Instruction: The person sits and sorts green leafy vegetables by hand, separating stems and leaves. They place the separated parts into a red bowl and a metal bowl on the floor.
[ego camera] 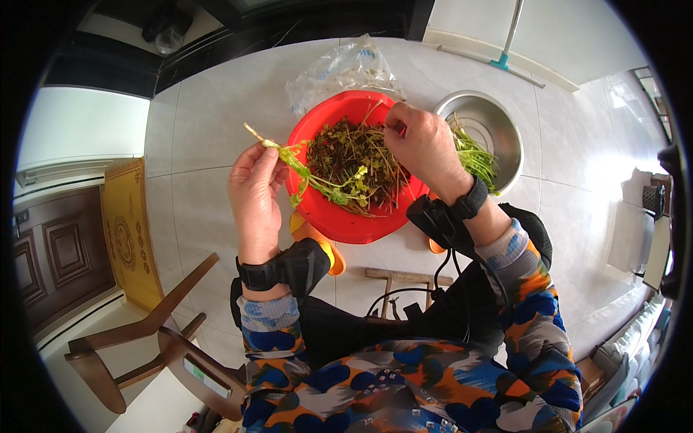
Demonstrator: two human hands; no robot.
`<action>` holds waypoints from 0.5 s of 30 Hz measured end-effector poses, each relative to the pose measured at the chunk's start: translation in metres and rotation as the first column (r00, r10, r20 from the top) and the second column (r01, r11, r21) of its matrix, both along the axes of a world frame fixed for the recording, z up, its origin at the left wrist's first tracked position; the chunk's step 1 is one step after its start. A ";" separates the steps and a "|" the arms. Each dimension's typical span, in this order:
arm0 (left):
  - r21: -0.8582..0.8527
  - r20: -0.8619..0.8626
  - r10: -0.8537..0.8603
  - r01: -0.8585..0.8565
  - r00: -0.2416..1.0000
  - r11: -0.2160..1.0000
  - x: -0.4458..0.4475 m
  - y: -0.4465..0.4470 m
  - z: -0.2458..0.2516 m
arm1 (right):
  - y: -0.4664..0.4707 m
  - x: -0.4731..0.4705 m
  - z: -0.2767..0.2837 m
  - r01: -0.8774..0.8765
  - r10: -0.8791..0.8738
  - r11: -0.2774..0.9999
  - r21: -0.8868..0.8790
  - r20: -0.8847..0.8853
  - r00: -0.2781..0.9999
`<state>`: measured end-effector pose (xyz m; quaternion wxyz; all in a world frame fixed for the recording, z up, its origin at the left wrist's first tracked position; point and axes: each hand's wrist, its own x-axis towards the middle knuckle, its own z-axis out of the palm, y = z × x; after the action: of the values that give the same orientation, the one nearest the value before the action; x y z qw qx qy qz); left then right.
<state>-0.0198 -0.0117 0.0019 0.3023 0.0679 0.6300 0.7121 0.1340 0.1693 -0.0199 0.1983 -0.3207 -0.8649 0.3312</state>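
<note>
My left hand (257,189) pinches a leafy green plant, probably Chinese celery (292,159), near its pale root end. Its leafy stems trail to the right over a red plastic basin (354,233). Inside the basin is a heap of brown, yellow and green stalks, leaves and roots (352,162). Above the basin's right side, my right hand (425,143) has its fingers curled with thumb and forefinger together; whether anything is between them is hidden. To the right of that hand stands a stainless steel bowl (509,135) with trimmed green stems (476,157) in it.
A crumpled clear plastic bag (352,67) lies behind the basin. A squeegee mop (499,62) leans at the back right wall. A low wooden stool (406,276) is between my legs, and a wooden chair (162,335) stands at lower left. A loose cable (400,291) hangs near my lap.
</note>
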 end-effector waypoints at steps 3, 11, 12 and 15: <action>0.052 0.021 0.053 -0.054 0.998 0.997 -0.001 -0.001 0.002 | 0.003 0.001 -0.004 0.014 -0.015 0.999 0.039 0.021 1.000; 0.076 0.059 0.118 -0.122 0.991 0.990 -0.005 -0.003 0.004 | 0.002 0.002 -0.006 0.004 -0.006 0.994 0.109 0.019 1.000; 0.081 0.058 0.121 -0.125 0.991 0.989 -0.005 -0.003 0.004 | 0.002 0.002 -0.005 -0.011 0.007 0.996 0.091 0.037 0.999; 0.105 0.065 0.138 -0.144 0.988 0.984 -0.006 -0.003 0.003 | 0.000 0.003 -0.002 -0.037 0.033 0.998 0.049 0.081 0.996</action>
<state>-0.0262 -0.0150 0.0053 0.2648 0.0191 0.5843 0.7669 0.1374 0.1694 -0.0221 0.1658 -0.3131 -0.8859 0.2995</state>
